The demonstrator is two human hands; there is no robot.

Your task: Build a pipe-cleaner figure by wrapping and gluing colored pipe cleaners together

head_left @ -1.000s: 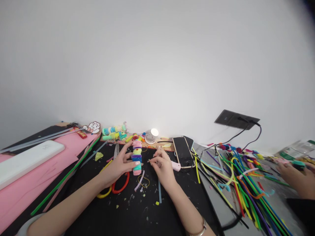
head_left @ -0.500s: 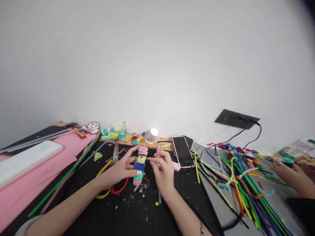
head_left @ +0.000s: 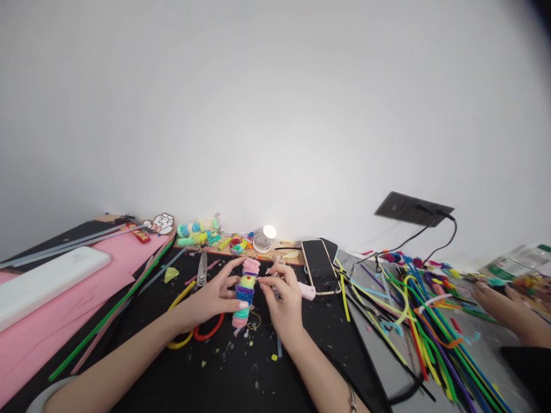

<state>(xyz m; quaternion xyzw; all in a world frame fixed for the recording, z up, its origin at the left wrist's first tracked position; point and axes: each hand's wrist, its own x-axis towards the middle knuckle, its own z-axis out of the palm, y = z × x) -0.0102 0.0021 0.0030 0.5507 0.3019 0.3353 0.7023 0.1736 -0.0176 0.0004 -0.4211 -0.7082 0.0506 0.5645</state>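
My left hand (head_left: 215, 301) is closed around an upright, slightly tilted roll wound from fuzzy pipe cleaners (head_left: 244, 295), in bands of pink, yellow, purple, blue and teal. A small red spot shows on its yellow band. My right hand (head_left: 284, 301) is beside the roll, with thumb and forefinger pinched at the yellow band; whatever they hold is too small to make out. Partly behind my right hand lies a pale pink object (head_left: 307, 291). Under my left hand and wrist are scissors (head_left: 208, 329) with red and yellow handles, their blades pointing to the wall.
Along the wall stand a lit white lamp (head_left: 263, 238) and fuzzy rolls (head_left: 198, 230). A phone (head_left: 319, 267) lies right of my hands, near many pipe cleaners (head_left: 443, 332). Pink sheets (head_left: 116, 269) and a white box (head_left: 55, 281) are left. Another person's hand (head_left: 503, 310) works far right.
The roll has shifted and turned very slightly in my left hand. My right fingertips have moved a little at its side. The other person's hand has also shifted.
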